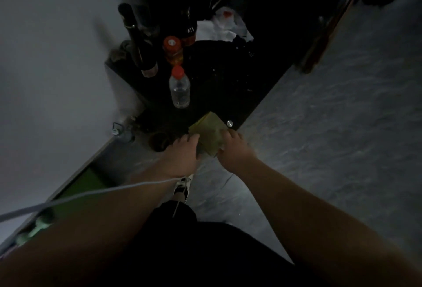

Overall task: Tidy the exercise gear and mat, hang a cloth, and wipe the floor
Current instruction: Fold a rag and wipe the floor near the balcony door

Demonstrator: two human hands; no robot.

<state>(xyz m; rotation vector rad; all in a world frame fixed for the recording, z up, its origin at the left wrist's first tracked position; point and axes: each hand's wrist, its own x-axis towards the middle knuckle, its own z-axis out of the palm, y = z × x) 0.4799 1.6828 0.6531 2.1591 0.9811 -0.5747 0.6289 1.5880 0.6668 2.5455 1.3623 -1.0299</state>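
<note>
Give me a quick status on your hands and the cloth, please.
Left hand and right hand both gripping the cloth at the table corner. Clear bottle stands just behind.

Head camera looks steeply down from above, close over both forearms, facing the dark table (228,85) ahead, wall left.

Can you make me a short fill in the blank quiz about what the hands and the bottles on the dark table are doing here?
1. Both hands, left hand and right hand, hold a folded ____ cloth.
2. The clear bottle on the dark table has a ____ cap.
3. The cloth lies at the table's ____ corner.

Missing words: green; red; near
</note>
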